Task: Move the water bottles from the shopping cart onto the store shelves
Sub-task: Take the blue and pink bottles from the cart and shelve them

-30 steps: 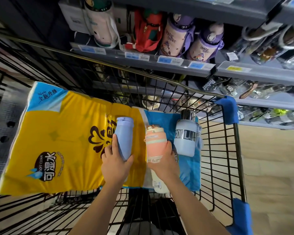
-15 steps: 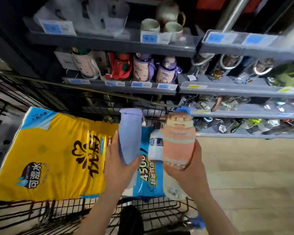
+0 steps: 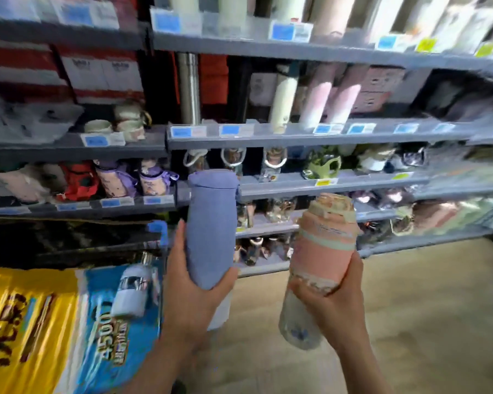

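My left hand (image 3: 192, 291) grips a slim blue-purple bottle (image 3: 211, 226) upright, lifted clear of the cart. My right hand (image 3: 335, 305) grips a pink bottle (image 3: 323, 245) with pale green bands and a clear base, tilted slightly to the right. Both bottles are held in front of the grey store shelves (image 3: 310, 139). A third bottle (image 3: 133, 291), pale blue with a silver cap, still lies in the shopping cart (image 3: 157, 227) on a blue and yellow tissue pack (image 3: 49, 331). The picture is blurred by motion.
The shelves hold mugs, sleeved bottles, glass bottles with loop handles and tall pastel flasks behind price tags. A metal post (image 3: 189, 86) stands between shelf sections. Beige wooden floor (image 3: 424, 308) lies to the right of the cart.
Both hands have raised their bottles out of the cart and carried them right toward the shelves. The view has swung up and to the right, so the cart now sits at the lower left.
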`<control>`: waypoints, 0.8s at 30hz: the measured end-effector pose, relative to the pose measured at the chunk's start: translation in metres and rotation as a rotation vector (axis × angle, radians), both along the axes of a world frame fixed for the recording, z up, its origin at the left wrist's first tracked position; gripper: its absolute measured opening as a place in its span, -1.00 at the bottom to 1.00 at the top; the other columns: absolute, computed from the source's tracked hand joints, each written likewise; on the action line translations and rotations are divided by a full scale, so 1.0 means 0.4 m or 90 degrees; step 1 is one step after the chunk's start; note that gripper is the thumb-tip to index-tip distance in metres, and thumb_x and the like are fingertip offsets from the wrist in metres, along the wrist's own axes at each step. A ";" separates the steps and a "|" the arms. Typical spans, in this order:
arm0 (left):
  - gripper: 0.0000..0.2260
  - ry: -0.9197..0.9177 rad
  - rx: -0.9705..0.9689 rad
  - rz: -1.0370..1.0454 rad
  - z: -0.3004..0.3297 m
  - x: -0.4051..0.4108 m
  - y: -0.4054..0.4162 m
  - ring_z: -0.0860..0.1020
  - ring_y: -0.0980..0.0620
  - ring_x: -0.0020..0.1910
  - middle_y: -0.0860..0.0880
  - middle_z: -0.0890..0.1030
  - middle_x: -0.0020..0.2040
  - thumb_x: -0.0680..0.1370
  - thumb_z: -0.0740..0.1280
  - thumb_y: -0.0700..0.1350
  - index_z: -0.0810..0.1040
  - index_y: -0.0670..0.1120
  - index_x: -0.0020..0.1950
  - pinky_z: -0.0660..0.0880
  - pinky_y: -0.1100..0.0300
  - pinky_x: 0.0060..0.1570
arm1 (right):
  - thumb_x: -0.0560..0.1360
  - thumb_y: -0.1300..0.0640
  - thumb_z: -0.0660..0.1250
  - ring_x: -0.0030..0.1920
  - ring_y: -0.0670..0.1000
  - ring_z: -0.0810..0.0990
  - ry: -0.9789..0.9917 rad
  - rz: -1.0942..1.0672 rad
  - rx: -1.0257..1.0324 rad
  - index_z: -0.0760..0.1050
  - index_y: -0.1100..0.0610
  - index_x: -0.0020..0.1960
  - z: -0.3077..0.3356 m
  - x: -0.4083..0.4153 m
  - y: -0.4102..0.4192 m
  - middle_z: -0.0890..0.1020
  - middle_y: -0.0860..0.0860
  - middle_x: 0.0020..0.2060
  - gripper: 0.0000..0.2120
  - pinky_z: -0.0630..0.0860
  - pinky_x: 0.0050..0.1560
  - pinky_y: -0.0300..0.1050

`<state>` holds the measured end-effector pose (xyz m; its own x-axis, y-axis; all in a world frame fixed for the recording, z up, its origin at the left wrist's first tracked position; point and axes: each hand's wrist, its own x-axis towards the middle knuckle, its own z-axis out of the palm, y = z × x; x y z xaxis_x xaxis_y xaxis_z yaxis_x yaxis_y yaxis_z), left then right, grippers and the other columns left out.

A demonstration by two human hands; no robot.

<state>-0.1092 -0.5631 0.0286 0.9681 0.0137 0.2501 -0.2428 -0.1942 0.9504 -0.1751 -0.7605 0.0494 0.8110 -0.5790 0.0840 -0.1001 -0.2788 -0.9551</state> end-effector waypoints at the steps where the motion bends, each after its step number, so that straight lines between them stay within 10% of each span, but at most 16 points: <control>1: -0.05 -0.002 -0.007 -0.013 0.007 -0.005 -0.048 0.38 0.27 0.18 0.35 0.30 0.33 0.29 0.59 0.05 0.08 0.23 0.52 0.37 0.14 0.14 | 0.07 0.02 0.52 -0.11 -0.26 0.56 -0.014 -0.024 -0.001 0.23 -0.05 0.35 0.012 -0.017 -0.050 0.52 -0.20 -0.02 -0.10 0.47 -0.19 -0.21; 4: -0.07 0.003 0.003 -0.058 0.034 -0.013 -0.178 0.44 0.15 0.18 0.25 0.36 0.30 0.22 0.53 0.30 0.14 0.28 0.48 0.44 0.09 0.09 | 0.03 -0.02 0.55 -0.18 -0.26 0.57 -0.049 -0.075 0.003 0.27 0.00 0.31 0.043 -0.060 -0.182 0.55 -0.14 -0.04 -0.09 0.46 -0.22 -0.22; 11: -0.21 -0.047 0.010 -0.138 0.070 0.047 -0.402 0.39 0.50 0.06 0.31 0.37 0.20 0.28 0.60 -0.01 0.21 0.29 0.34 0.37 0.33 -0.10 | 0.05 0.06 0.55 -0.19 -0.24 0.59 -0.105 -0.175 0.016 0.29 -0.03 0.28 0.081 -0.064 -0.392 0.55 -0.15 -0.07 -0.16 0.48 -0.21 -0.18; 16: -0.19 -0.036 0.018 -0.178 0.080 0.122 -0.526 0.48 0.10 0.10 0.12 0.43 0.23 0.24 0.60 0.06 0.25 0.25 0.38 0.47 0.09 -0.05 | 0.04 0.06 0.56 -0.14 -0.14 0.60 -0.121 -0.215 0.034 0.30 0.01 0.27 0.095 -0.031 -0.494 0.57 -0.08 -0.04 -0.15 0.51 -0.18 -0.16; 24: -0.19 0.009 -0.015 -0.269 0.069 0.300 -0.787 0.49 0.08 0.14 0.14 0.45 0.27 0.15 0.48 0.26 0.26 0.28 0.35 0.42 0.14 -0.04 | -0.08 -0.06 0.55 -0.20 -0.04 0.67 -0.125 -0.220 0.079 0.39 0.04 0.22 0.104 0.119 -0.719 0.63 0.07 -0.06 -0.11 0.56 -0.29 -0.21</control>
<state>0.0106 -0.8778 0.0563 0.8933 -0.3791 0.2416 -0.2835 -0.0579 0.9572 -0.1273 -1.0480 0.0912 0.5420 -0.8302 0.1302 0.0201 -0.1421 -0.9896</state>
